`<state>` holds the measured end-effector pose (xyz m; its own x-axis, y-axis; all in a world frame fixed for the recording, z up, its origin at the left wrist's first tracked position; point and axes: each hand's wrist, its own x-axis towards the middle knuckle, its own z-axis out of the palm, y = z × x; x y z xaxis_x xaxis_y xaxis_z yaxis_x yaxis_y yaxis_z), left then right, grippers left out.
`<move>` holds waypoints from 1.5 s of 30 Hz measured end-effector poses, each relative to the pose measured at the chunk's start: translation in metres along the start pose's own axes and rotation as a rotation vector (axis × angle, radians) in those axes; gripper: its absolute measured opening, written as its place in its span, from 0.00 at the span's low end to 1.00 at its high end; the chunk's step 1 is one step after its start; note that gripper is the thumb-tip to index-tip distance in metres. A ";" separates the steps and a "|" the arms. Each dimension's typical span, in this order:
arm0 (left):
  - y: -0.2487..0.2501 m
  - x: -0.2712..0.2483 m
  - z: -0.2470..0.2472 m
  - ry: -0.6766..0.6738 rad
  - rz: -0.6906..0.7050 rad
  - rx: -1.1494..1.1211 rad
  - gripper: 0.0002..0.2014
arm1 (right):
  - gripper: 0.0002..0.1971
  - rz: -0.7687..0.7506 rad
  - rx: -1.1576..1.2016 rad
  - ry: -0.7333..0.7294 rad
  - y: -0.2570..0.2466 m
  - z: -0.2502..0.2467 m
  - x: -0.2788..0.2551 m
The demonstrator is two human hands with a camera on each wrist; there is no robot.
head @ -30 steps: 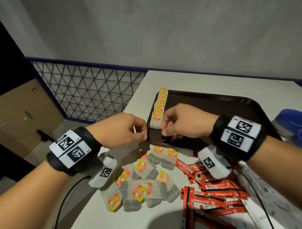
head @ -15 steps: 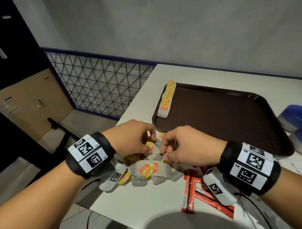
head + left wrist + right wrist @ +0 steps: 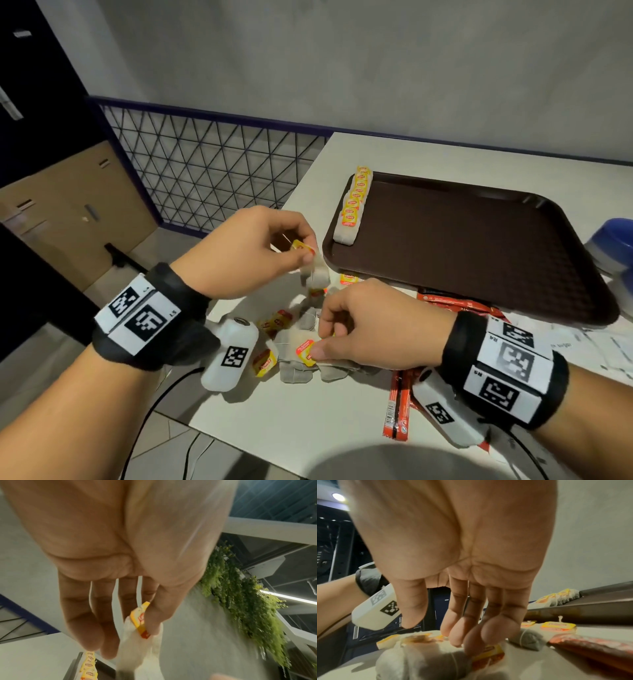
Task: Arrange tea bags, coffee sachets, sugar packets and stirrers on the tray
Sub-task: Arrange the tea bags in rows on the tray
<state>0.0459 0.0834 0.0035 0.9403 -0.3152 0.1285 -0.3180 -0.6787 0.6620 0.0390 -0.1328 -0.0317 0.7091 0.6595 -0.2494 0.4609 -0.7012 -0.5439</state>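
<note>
On the white table [image 3: 274, 418] the left hand [image 3: 239, 253] pinches a lifted tea bag [image 3: 317, 270] by its tag, the right hand [image 3: 370, 329] pinches another tag [image 3: 306, 351] in the pile, both likely bound for the tray [image 3: 479, 260] row [image 3: 354, 205].

The left hand [image 3: 120, 547] pinches a tea bag [image 3: 137, 649] by its yellow tag [image 3: 139, 616] (blurred) above the tray's [image 3: 73, 669] row of tea bags [image 3: 88, 666].

Left hand [image 3: 239, 253] lifted tea bag [image 3: 313, 265] off pile (pinched by tag) — now raised toward tray [image 3: 479, 260].
</note>
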 end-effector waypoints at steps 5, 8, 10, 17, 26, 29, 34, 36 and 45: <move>-0.014 0.007 -0.004 0.090 -0.035 -0.154 0.07 | 0.29 0.031 -0.242 -0.016 -0.009 0.007 0.009; -0.020 0.016 -0.001 0.100 -0.045 -0.275 0.10 | 0.24 0.020 -0.263 -0.021 -0.009 0.009 0.012; -0.023 0.022 0.002 0.078 -0.068 -0.384 0.11 | 0.19 0.012 -0.208 -0.006 -0.007 0.007 0.012; -0.025 0.032 0.027 0.094 -0.114 -0.594 0.13 | 0.05 0.025 0.043 0.126 0.013 -0.011 0.007; -0.030 0.039 0.045 0.082 -0.112 -0.743 0.07 | 0.04 0.043 0.291 0.336 0.030 -0.046 -0.011; -0.028 0.039 0.052 0.096 -0.105 -0.824 0.12 | 0.08 0.025 0.426 0.429 0.031 -0.051 -0.010; -0.030 0.040 0.058 0.199 -0.023 -0.795 0.11 | 0.07 0.007 0.535 0.485 0.030 -0.060 -0.009; -0.030 0.041 0.058 0.218 -0.003 -0.813 0.12 | 0.07 -0.001 0.530 0.467 0.030 -0.063 -0.008; -0.033 0.039 0.057 0.243 0.045 -0.758 0.08 | 0.13 -0.014 0.390 0.337 0.027 -0.065 -0.004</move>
<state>0.0863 0.0559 -0.0559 0.9565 -0.1184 0.2667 -0.2691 -0.0049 0.9631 0.0834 -0.1725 0.0070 0.8665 0.4992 -0.0030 0.2840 -0.4979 -0.8194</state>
